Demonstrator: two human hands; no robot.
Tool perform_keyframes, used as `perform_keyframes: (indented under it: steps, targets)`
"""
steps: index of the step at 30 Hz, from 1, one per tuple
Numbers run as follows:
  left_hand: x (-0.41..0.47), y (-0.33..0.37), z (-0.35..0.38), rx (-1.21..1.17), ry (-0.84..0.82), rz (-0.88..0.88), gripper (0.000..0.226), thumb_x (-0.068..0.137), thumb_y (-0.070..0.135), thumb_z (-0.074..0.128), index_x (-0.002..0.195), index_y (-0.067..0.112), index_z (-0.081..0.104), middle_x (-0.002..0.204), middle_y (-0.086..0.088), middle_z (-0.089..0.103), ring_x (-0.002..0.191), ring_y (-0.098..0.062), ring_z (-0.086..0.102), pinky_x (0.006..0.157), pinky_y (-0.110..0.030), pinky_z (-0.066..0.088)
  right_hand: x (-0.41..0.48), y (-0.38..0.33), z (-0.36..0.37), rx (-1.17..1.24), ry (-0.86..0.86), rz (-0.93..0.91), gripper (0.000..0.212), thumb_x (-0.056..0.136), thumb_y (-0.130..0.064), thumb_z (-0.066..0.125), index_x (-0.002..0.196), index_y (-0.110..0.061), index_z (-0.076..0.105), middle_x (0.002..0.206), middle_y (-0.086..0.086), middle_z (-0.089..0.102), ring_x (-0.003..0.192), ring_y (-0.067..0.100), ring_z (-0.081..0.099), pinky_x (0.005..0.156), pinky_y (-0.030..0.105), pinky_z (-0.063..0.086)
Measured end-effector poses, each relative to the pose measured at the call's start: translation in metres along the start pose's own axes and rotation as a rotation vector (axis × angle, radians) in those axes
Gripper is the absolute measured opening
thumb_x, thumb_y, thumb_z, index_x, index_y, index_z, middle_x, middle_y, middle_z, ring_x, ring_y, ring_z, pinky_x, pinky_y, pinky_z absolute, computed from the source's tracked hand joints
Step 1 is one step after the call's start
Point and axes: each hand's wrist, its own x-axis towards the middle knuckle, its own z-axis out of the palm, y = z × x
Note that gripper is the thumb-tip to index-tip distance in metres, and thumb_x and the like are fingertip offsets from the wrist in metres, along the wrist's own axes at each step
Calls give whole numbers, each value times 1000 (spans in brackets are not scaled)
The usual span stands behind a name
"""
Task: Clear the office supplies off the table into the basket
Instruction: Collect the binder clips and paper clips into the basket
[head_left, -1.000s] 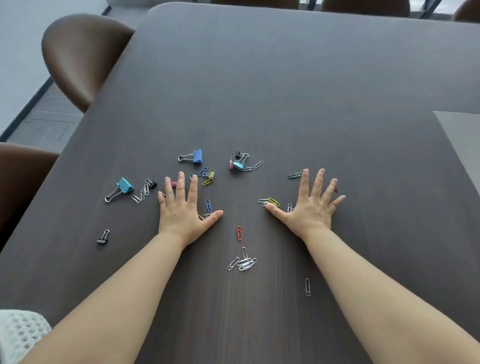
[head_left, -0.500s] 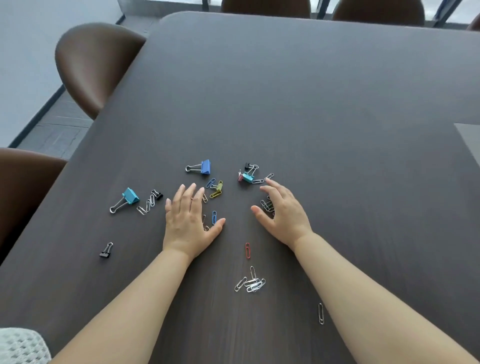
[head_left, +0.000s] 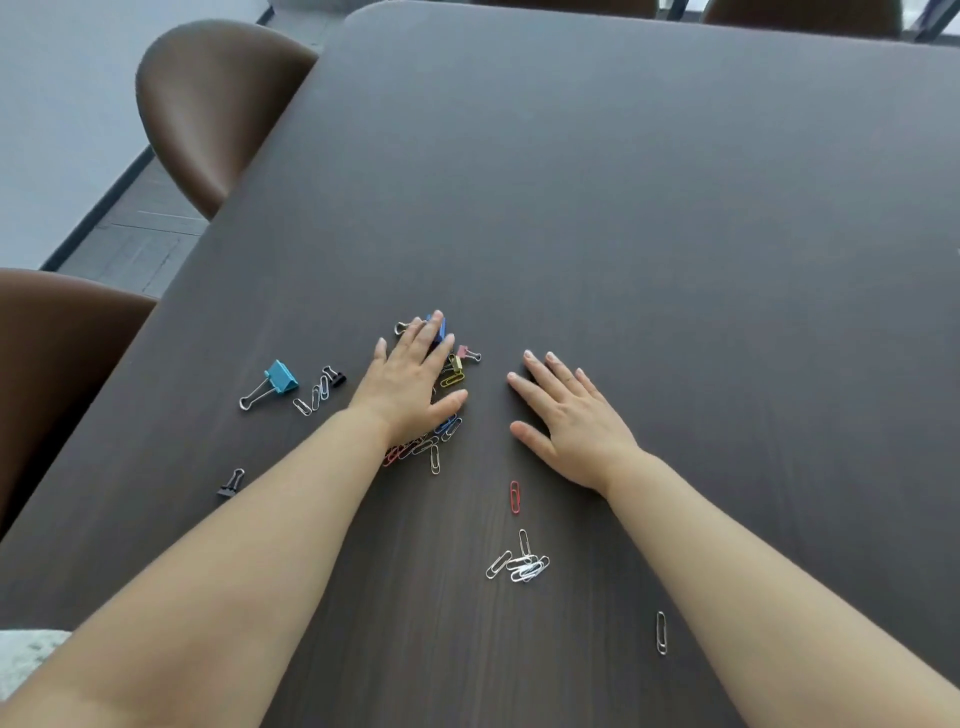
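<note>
Paper clips and binder clips lie scattered on the dark table (head_left: 649, 218). My left hand (head_left: 408, 382) lies flat with straight fingers over a bunch of coloured paper clips (head_left: 434, 441), its fingertips on a dark blue binder clip (head_left: 437, 328). A small pink binder clip (head_left: 468, 354) and yellow clips (head_left: 453, 376) sit just right of it. My right hand (head_left: 569, 421) rests flat on the bare table, holding nothing. A light blue binder clip (head_left: 272, 384), two small black binder clips (head_left: 335, 375) (head_left: 231, 483), a red paper clip (head_left: 514, 496), a silver clip pile (head_left: 519, 564) and a lone silver clip (head_left: 661, 631) lie around. No basket is in view.
Two brown chairs (head_left: 208, 104) (head_left: 57, 358) stand along the table's left edge, with more chair backs (head_left: 800, 10) at the far end. A white knitted cloth (head_left: 26, 660) shows at the bottom left corner.
My right hand swept clips leftward into a bunch, then flattened on the bare table. My left hand reached forward over the bunch onto the dark blue binder clip.
</note>
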Motion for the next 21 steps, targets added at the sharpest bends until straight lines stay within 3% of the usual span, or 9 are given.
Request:
perform_keyframes:
  steps: [4, 6, 8, 10, 11, 13, 16, 21]
  targets:
    - [-45, 17, 18, -17, 18, 25, 72, 86, 59, 18, 148, 23, 12, 156, 5, -11, 142, -13, -11, 114, -45, -1, -41, -5, 1, 69, -36, -40, 56, 94, -52, 26, 145, -31, 16, 156, -8, 2, 143, 12, -4, 114, 28, -2]
    - [-73, 27, 24, -30, 19, 47, 80, 76, 61, 3, 146, 25, 20, 156, 6, -4, 143, -13, -6, 114, -46, 1, -62, -12, 1, 246, 50, -24, 61, 88, -56, 23, 143, -29, 27, 154, -8, 16, 142, 9, 10, 113, 23, 4]
    - [-97, 31, 30, -48, 74, 60, 76, 78, 58, 8, 140, 24, 35, 155, 2, 15, 143, -16, 5, 112, -51, 9, -79, -12, 3, 371, 240, 87, 65, 84, -56, 23, 139, -25, 37, 150, -6, 28, 139, 12, 24, 112, 24, 12]
    - [-111, 31, 30, -15, 172, 70, 64, 82, 55, 24, 131, 21, 48, 147, -5, 37, 138, -23, 15, 105, -60, 21, -89, -6, 7, 311, 351, 229, 65, 85, -57, 26, 140, -23, 35, 152, -3, 24, 141, 17, 18, 114, 33, 9]
    - [-114, 29, 30, 7, 219, 61, 64, 82, 55, 29, 132, 21, 47, 146, -6, 37, 137, -25, 13, 103, -63, 21, -92, -2, 9, 260, 323, 303, 65, 87, -57, 30, 143, -24, 28, 154, -2, 16, 143, 18, 9, 114, 38, 5]
    - [-115, 26, 26, 7, 150, 11, 80, 75, 67, 23, 144, 26, 27, 155, -2, 13, 140, -26, -7, 107, -62, 7, -91, 4, 11, 183, 157, 408, 71, 88, -58, 36, 146, -26, 11, 156, -3, -1, 143, 18, -8, 114, 46, -2]
    - [-113, 29, 24, 31, -72, -23, 99, 60, 80, 7, 146, 32, -5, 153, 4, -21, 138, -24, -26, 109, -57, -5, -82, -1, 9, 101, -4, 350, 79, 84, -68, 32, 146, -30, 0, 156, -4, -10, 142, 19, -15, 112, 50, -6]
    - [-130, 39, 31, 39, -122, -9, 96, 61, 79, 6, 146, 35, -5, 152, 4, -26, 138, -20, -26, 112, -52, -8, -89, -29, 12, 140, -57, 102, 81, 79, -72, 26, 146, -31, 7, 156, -5, -7, 142, 14, -14, 116, 38, -7]
